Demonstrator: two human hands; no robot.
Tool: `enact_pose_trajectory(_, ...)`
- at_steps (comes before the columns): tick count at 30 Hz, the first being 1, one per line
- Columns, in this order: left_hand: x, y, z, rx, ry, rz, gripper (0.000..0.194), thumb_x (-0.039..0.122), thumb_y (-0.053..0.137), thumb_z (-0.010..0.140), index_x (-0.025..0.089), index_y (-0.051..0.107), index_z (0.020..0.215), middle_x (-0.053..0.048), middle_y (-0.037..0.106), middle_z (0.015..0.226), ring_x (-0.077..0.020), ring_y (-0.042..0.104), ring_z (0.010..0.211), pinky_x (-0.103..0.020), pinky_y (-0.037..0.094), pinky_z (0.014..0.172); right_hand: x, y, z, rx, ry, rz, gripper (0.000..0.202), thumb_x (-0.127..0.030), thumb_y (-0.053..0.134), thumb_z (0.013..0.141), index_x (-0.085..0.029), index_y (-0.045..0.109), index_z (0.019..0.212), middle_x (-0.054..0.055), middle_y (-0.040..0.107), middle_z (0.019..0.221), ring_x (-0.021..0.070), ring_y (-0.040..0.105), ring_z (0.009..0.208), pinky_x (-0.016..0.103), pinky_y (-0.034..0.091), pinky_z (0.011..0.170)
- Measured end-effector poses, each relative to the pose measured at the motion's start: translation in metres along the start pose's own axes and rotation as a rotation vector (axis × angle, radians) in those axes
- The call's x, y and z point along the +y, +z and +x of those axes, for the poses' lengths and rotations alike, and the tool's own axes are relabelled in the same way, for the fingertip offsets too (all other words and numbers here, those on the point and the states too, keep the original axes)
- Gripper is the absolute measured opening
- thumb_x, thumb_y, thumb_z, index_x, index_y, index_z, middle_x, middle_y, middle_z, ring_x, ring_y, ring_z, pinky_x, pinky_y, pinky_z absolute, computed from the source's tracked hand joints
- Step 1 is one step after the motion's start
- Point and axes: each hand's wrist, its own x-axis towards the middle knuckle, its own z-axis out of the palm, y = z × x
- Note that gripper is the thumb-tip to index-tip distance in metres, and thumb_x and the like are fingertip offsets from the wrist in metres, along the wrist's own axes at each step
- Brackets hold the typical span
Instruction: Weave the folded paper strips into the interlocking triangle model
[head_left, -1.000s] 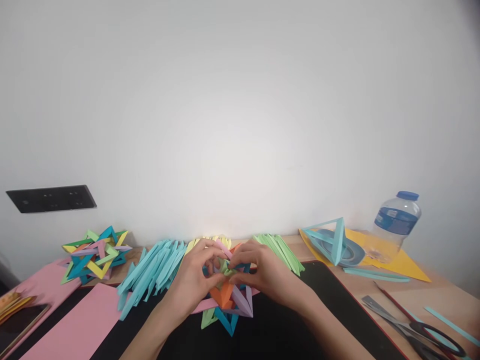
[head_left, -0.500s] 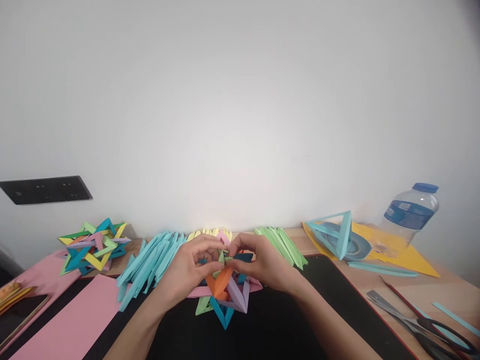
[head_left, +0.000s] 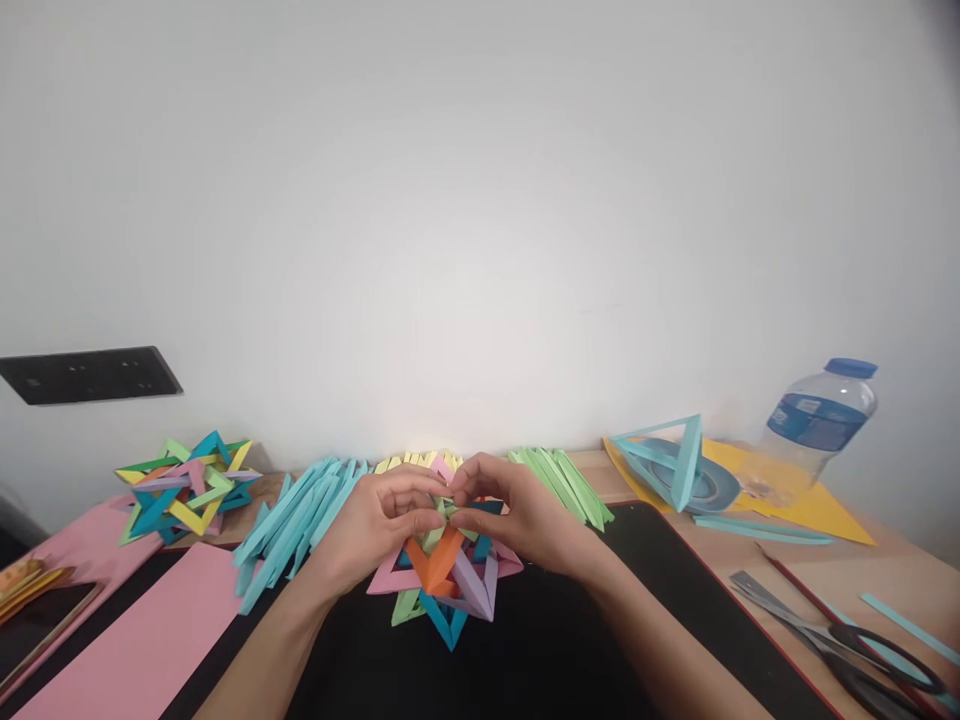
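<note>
Between my hands, over the black mat (head_left: 570, 650), is a many-pointed origami star (head_left: 439, 562) of folded orange, lilac, blue, pink and green paper strips. My left hand (head_left: 386, 520) pinches its upper part from the left, thumb and fingers closed near a light green strip. From the right, my right hand (head_left: 506, 510) pinches the same spot, its fingertips almost meeting those of the left. The fingers hide part of the star's top, so the exact join between them does not show. Behind my left wrist lie folded light blue paper strips (head_left: 300, 525).
A finished-looking paper star (head_left: 187, 490) sits at left by pink paper (head_left: 135, 640). Green strips (head_left: 566, 485) and yellow strips (head_left: 394, 462) lie along the wall. At right are a blue paper triangle frame (head_left: 686, 465), a tilted-looking bottle (head_left: 821, 425), scissors (head_left: 825, 630) and a pencil (head_left: 799, 585).
Both hands stay pinched at the star's top, with slight finger shifts. More of the star's pink left point shows below my left hand. The whole view has shifted slightly.
</note>
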Motion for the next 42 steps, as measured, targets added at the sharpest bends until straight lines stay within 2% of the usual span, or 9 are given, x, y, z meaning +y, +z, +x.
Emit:
enact_pose_trajectory(3, -0.0018, 0.0009, 0.0013, -0.003, 0.015, -0.030, 0.013, 0.018, 0.073, 0.069, 0.020, 0.076, 0.082, -0.004, 0.063, 0.097, -0.0153, 0.062, 0.077, -0.022, 0.051, 0.065, -0.0011, -0.0039, -0.0014, -0.046, -0.022, 0.010, 0.019, -0.010, 0.062, 0.077, -0.019, 0.058, 0.093, -0.001, 0.060, 0.084, 0.0136, 0.058, 0.082, 0.029, 0.047, 0.080)
enact_pose_trajectory(16, -0.0038, 0.0026, 0.0000, 0.024, 0.010, -0.112, 0.012, 0.020, 0.076, 0.065, 0.016, 0.075, 0.077, -0.005, 0.066, 0.087, -0.0182, 0.064, 0.075, -0.027, 0.054, 0.066, -0.0015, 0.0008, -0.0001, -0.016, -0.046, -0.018, 0.015, -0.014, 0.057, 0.080, -0.020, 0.058, 0.093, 0.000, 0.057, 0.081, 0.0141, 0.057, 0.081, 0.033, 0.049, 0.084)
enact_pose_trajectory(21, -0.0050, 0.0040, 0.0005, 0.045, -0.004, -0.131, 0.009, 0.019, 0.077, 0.065, 0.016, 0.074, 0.073, -0.004, 0.066, 0.083, -0.0164, 0.064, 0.072, -0.025, 0.053, 0.064, -0.0006, 0.0011, -0.0003, -0.042, -0.033, 0.011, 0.018, -0.011, 0.057, 0.079, -0.019, 0.058, 0.095, 0.000, 0.057, 0.083, 0.0138, 0.057, 0.081, 0.030, 0.049, 0.078)
enact_pose_trajectory(42, -0.0053, 0.0002, 0.0032, 0.028, -0.006, -0.104, 0.014, 0.022, 0.079, 0.061, 0.017, 0.076, 0.074, -0.006, 0.069, 0.085, -0.0191, 0.065, 0.075, -0.027, 0.055, 0.066, -0.0019, 0.0017, -0.0012, -0.008, -0.046, 0.003, 0.015, -0.013, 0.058, 0.078, -0.019, 0.057, 0.091, -0.001, 0.058, 0.083, 0.0137, 0.059, 0.082, 0.032, 0.049, 0.083)
